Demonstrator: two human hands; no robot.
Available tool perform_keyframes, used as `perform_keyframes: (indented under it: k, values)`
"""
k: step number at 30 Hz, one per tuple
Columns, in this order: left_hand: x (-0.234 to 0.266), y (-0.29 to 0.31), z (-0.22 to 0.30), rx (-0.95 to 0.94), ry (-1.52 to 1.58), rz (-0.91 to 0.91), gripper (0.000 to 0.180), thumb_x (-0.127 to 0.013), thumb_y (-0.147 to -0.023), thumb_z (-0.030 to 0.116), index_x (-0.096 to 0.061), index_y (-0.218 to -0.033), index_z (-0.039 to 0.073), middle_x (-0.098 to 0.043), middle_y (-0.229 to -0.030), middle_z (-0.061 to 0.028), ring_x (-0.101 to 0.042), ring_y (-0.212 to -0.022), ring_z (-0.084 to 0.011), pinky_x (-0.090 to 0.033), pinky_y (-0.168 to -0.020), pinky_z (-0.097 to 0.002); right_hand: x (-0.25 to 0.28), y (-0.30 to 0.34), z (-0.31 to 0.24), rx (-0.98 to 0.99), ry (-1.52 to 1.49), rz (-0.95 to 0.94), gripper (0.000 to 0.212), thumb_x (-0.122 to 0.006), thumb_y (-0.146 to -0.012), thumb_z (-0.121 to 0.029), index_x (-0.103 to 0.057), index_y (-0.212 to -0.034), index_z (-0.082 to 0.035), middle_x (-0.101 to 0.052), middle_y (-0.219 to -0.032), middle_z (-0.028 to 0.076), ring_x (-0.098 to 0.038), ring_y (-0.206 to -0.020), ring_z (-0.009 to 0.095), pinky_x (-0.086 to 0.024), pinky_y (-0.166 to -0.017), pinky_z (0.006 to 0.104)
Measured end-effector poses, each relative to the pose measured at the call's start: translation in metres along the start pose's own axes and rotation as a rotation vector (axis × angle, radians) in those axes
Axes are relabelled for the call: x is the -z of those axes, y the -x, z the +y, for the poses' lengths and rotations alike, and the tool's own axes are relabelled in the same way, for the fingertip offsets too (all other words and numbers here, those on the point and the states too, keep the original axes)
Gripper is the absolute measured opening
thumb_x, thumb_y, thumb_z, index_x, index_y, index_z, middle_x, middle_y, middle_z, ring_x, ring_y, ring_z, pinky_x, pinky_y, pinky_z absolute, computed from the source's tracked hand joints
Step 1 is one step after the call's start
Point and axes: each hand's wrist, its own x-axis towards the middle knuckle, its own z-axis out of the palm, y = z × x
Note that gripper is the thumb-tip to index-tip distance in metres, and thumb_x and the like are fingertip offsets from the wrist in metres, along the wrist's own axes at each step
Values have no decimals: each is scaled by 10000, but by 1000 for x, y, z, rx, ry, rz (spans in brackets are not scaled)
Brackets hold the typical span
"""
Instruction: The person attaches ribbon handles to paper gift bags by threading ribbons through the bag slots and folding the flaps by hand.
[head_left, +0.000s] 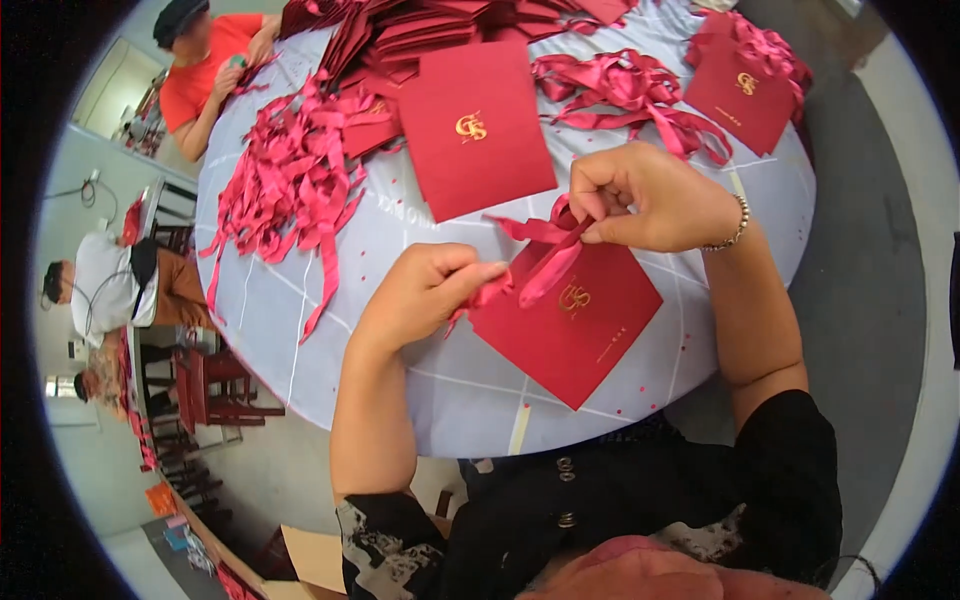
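A flat red paper bag or folder (pixel 610 335) with a gold emblem lies slanted on the table in front of me. Above its upper edge, my right hand (pixel 660 200) pinches a pink-red satin ribbon (pixel 550 270), which hangs in a loop over the bag. Closed in a pinch too, my left hand (pixel 425 290) grips a bunched piece of ribbon (pixel 490 292) by the bag's upper left side. Whether both hands hold one same ribbon, or whether it is fixed to the bag, I cannot tell.
A larger red bag (pixel 480 130) lies just beyond. Heaps of ribbon (pixel 285 180) and another ribbon pile (pixel 620 85) flank it, with stacked red bags (pixel 430 35) behind. A bag (pixel 745 90) rests at far right. Across the round table (pixel 330 370), a person in orange (pixel 195 85) works.
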Motion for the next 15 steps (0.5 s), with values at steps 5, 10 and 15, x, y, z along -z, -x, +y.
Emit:
perform_keyframes:
  k: [5,10,15]
  values:
    - [-5,-12,-14,-73,235,274,302,-647,-955,211,-575,-711,49,-479,-628,70,-405,-572,-22,-328,-511,-218,36,38,-6,116,74,442,263,-700,-776,62,-469,-767,-63,-569,-888,30,-554,-798,90,-451,-687,230]
    - [-5,-14,-19,-45,179,354,230,-677,-934,210,-607,-784,48,-483,-642,83,-391,-586,-5,-307,-523,-199,75,78,-3,172,51,1009,119,-699,-849,-3,-601,-902,-43,-588,-811,-53,-530,-706,9,-421,-603,171]
    - [-9,-14,-17,-68,160,324,171,-668,-936,169,-620,-829,44,-504,-641,71,-420,-562,-12,-317,-508,-198,140,107,19,73,452,1318,116,-693,-868,-60,-617,-944,-17,-635,-822,-22,-568,-732,41,-471,-671,192]
